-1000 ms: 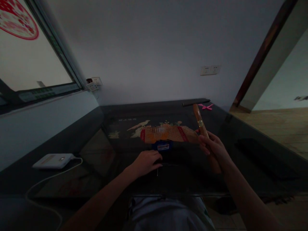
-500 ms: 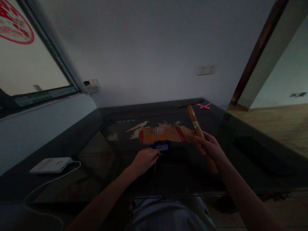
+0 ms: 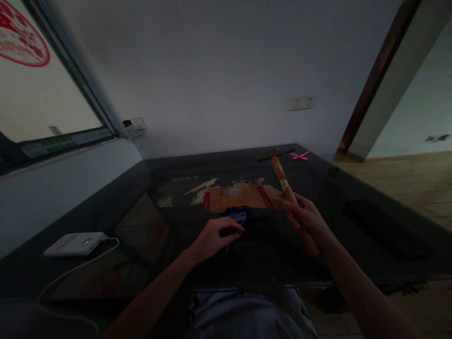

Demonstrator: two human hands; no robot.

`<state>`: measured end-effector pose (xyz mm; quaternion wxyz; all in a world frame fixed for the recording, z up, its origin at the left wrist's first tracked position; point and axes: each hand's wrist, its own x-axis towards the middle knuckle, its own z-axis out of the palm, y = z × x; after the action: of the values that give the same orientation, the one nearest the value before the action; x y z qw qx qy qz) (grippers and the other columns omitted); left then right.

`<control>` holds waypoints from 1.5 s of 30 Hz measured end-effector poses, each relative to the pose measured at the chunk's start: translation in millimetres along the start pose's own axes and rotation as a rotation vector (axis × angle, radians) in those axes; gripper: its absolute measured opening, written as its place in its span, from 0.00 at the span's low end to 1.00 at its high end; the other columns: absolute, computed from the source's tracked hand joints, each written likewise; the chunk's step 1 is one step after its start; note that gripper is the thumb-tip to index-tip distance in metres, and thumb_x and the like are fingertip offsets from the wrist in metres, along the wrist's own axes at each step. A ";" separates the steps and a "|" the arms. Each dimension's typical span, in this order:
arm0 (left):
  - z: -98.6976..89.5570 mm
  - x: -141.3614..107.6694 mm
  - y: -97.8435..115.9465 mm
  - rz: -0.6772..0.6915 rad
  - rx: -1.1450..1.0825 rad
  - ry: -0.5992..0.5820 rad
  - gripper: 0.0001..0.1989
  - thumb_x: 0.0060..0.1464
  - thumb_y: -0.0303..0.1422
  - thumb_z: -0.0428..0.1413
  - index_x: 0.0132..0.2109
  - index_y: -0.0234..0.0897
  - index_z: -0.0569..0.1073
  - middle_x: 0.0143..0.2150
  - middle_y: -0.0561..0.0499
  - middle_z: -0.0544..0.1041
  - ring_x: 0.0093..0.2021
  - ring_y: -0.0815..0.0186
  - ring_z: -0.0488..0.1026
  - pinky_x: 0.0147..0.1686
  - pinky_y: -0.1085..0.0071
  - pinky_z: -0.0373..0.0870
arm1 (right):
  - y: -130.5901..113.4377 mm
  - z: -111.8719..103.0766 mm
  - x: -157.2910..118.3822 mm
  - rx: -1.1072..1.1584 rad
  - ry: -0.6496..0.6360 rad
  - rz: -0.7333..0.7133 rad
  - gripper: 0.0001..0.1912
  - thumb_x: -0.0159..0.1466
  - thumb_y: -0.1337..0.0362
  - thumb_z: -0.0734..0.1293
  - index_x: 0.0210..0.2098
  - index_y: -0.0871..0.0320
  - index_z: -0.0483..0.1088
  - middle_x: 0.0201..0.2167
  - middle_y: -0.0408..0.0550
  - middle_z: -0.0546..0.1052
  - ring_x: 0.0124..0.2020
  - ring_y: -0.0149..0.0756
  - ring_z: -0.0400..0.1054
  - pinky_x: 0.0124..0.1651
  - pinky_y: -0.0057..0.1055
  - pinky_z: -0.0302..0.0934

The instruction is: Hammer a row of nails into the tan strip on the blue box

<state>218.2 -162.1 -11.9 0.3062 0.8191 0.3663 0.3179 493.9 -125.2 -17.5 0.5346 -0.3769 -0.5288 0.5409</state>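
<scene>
My right hand (image 3: 304, 216) is closed round the wooden handle of a hammer (image 3: 282, 181), which is tilted up with its dark head at the far end. My left hand (image 3: 221, 235) is just in front of a blue packet (image 3: 239, 215), its thumb and fingertips pinched together on something too small to make out. Below these fingers a thin nail-like piece (image 3: 227, 249) shows. Behind the blue packet lies an orange and red patterned package (image 3: 243, 197) on the dark table (image 3: 197, 167).
On the left sits a white power bank (image 3: 75, 244) with a cable. A pink ribbon (image 3: 300, 156) lies at the back right, and a dark flat object (image 3: 386, 228) at the right. Wall sockets (image 3: 302, 102) are behind the table.
My left hand has shifted slightly right, its fingers now arched with a gap between thumb and forefinger. The hammer has moved slightly left and its head sits a little lower.
</scene>
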 end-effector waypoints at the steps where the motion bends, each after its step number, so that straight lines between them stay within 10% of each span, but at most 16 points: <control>1: -1.8 0.7 1.6 0.021 -0.005 0.037 0.08 0.53 0.32 0.55 0.39 0.35 0.76 0.36 0.48 0.76 0.37 0.67 0.73 0.40 0.72 0.68 | -0.3 0.5 -0.1 -0.003 0.006 -0.003 0.21 0.54 0.56 0.69 0.42 0.61 0.65 0.16 0.34 0.62 0.08 0.20 0.53 0.11 0.21 0.43; 12: -46.6 41.9 8.0 0.219 0.068 0.381 0.07 0.52 0.35 0.57 0.34 0.38 0.78 0.35 0.48 0.77 0.37 0.67 0.73 0.38 0.71 0.69 | 3.7 -0.7 2.7 -0.037 0.022 0.031 0.23 0.52 0.54 0.69 0.42 0.61 0.65 0.15 0.34 0.62 0.09 0.21 0.52 0.11 0.21 0.43; 22: -49.3 90.1 -26.4 0.043 0.110 0.568 0.07 0.48 0.35 0.59 0.32 0.36 0.78 0.32 0.49 0.79 0.33 0.65 0.75 0.37 0.70 0.71 | 7.5 -2.9 2.0 -0.030 -0.005 0.027 0.21 0.54 0.55 0.69 0.43 0.60 0.64 0.16 0.34 0.63 0.09 0.20 0.53 0.11 0.21 0.43; 45: -45.2 95.8 -48.6 0.009 0.205 0.285 0.07 0.50 0.34 0.56 0.34 0.35 0.76 0.33 0.49 0.77 0.34 0.67 0.73 0.36 0.71 0.68 | 3.2 2.5 -0.4 -0.107 0.001 0.026 0.20 0.54 0.56 0.68 0.41 0.61 0.64 0.15 0.34 0.63 0.09 0.21 0.52 0.11 0.22 0.43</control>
<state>215.6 -47.3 8.4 0.1646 0.7944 0.4327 0.3931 491.0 -125.6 -20.2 0.5068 -0.4119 -0.5517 0.5187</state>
